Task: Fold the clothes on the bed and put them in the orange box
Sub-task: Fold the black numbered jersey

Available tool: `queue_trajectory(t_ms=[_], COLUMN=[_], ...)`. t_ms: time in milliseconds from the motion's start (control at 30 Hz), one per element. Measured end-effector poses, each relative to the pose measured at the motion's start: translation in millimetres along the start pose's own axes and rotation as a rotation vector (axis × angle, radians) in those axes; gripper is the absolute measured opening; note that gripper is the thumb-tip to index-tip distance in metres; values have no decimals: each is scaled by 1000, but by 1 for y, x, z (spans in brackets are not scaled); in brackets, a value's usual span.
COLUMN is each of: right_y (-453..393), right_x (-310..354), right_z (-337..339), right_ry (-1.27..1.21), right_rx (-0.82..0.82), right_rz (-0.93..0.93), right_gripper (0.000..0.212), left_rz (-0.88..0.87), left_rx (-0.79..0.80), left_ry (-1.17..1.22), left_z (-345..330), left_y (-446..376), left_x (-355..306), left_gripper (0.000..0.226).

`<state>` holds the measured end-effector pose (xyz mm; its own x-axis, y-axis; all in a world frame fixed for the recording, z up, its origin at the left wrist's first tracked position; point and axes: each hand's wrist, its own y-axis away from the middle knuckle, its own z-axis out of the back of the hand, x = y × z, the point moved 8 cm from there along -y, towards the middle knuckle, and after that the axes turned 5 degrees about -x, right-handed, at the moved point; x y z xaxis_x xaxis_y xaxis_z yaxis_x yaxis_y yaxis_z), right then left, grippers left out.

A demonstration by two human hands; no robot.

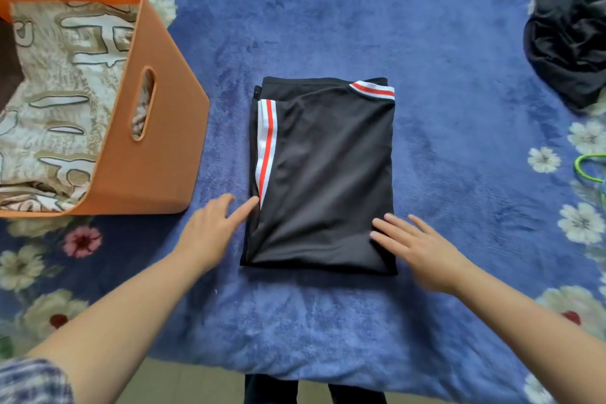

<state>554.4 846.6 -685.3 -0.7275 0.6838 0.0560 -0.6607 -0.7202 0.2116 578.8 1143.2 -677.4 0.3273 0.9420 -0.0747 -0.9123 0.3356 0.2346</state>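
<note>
One folded black garment with red-and-white striped trim (323, 174) lies flat mid-bed on the blue floral blanket (426, 43). Left hand (210, 229), fingers straight, touches its left edge; right hand (416, 248) rests flat on its near right corner. One orange plastic box (157, 128) sits left, holding one beige patterned cloth (65, 82). One dark unfolded pile (570, 33) waits far right.

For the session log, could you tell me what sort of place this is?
Probably a bedroom at home: a blue floral blanket covers a bed, a folded black garment lies on it beside an orange box, and more dark clothes wait nearby.
</note>
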Motion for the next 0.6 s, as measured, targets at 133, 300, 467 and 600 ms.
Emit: queue_trajectory(t_ms=[133, 300, 467, 600], right_y=[-13, -54, -66, -71], right_x=[-48, -56, -60, -67], right_z=[7, 0, -10, -6], right_ry=[86, 191, 175, 126], right_rx=[-91, -108, -148, -198], right_rz=[-144, -82, -3, -19], right_gripper=[71, 66, 67, 62], left_rz=[-326, -459, -716, -702], left_rx=[-326, -405, -250, -309], left_ry=[-135, -207, -275, -166], left_z=[14, 4, -11, -2], left_y=[-27, -76, -81, -86], left_x=[-2, -13, -27, -16], left_gripper=[103, 55, 45, 45])
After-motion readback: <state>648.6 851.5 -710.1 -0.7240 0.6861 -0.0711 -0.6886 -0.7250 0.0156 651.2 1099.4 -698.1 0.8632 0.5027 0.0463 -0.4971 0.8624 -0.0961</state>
